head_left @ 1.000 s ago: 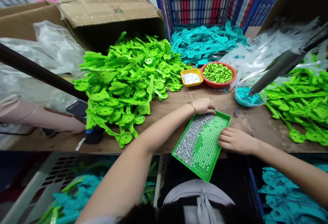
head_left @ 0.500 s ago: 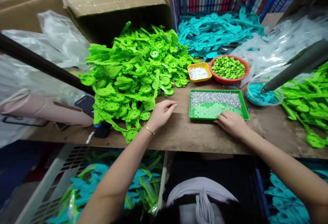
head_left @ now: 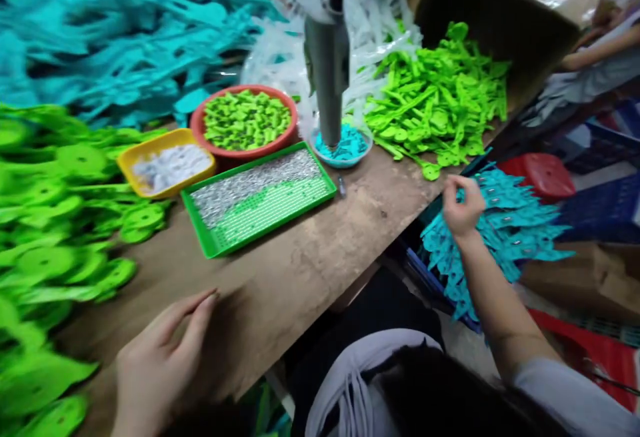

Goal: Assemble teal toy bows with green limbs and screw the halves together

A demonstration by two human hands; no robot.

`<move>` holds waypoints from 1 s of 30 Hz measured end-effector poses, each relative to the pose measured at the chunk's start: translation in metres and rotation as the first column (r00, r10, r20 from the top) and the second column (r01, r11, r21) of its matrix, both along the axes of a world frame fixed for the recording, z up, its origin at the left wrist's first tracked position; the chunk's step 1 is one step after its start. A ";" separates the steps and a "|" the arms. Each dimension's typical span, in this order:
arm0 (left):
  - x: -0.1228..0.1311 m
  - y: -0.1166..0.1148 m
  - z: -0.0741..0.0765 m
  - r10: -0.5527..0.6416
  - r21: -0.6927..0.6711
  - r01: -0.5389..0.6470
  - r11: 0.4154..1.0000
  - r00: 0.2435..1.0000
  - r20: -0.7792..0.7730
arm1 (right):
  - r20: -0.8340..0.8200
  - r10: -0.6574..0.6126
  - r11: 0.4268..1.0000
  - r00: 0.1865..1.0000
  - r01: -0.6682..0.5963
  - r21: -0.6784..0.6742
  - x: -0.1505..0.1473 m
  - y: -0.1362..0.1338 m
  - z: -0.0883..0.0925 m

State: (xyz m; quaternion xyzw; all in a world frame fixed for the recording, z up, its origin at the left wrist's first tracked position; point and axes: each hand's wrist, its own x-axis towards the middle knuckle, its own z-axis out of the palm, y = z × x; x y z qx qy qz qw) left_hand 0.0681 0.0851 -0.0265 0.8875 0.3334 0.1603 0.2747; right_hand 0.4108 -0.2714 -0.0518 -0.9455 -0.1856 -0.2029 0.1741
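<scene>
Over the brown tabletop, my left hand is closed in a pinch, thumb and forefinger tips together. Anything between them is too small to make out. My right hand is curled closed beyond the table edge, in front of a heap of teal plastic parts; I cannot see what its fingers hold, if anything. Between the hands lies a green tray with small silvery metal pieces along its far side and bare perforated floor along its near side. One small metal piece rests beside the tray.
Behind the tray stand a yellow dish of white bits, a red bowl of green pieces, and a clear bowl of teal pieces under a grey post. Green parts are heaped left. Another person's arm shows far right.
The view has swung to the right. My right hand has left the green tray's near edge and moved right, past the table edge to the teal heap. My left hand stays pinched over the table.
</scene>
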 end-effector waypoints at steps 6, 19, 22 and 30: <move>0.031 -0.007 0.000 -0.034 0.024 0.033 0.999 0.998 0.051 | -0.272 -0.414 0.880 0.869 0.304 -0.366 0.058 -0.134 -0.028; 0.046 -0.023 -0.001 -0.210 0.054 0.208 0.977 0.977 0.030 | -0.352 -0.207 0.774 0.913 -0.067 -0.630 0.092 -0.188 -0.018; 0.042 -0.024 0.000 -0.218 0.051 0.216 0.975 0.975 0.035 | -0.361 -0.170 0.805 0.917 -0.082 -0.588 0.093 -0.205 0.009; 0.042 -0.035 0.008 -0.239 -0.019 0.242 0.970 0.968 0.078 | -0.249 -0.081 0.913 0.965 -0.028 -0.406 0.074 -0.186 0.099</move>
